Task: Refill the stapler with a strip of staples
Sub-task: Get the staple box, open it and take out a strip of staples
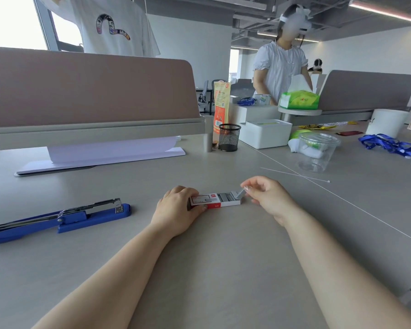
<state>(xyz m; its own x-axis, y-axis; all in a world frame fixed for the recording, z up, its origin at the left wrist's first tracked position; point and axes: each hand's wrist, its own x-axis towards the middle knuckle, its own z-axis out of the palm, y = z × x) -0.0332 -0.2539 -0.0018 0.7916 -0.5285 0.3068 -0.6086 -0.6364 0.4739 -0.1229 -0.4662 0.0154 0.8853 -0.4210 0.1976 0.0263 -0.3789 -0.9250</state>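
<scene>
Now my left hand [176,208] clamps the closed end of the staple box [215,201] against the desk [223,257], my right hand [265,195] pinches a staple strip [240,193] lifted at its open end, and the stapler [57,218] lies opened, well left of both.

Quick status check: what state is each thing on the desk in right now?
stapler: opened, lying flat, untouched
staple box: tray slid out, staples showing
staple strip: tilted up from tray
left hand: gripping the box
right hand: fingers pinching the strip
clear cup: lidded
</scene>
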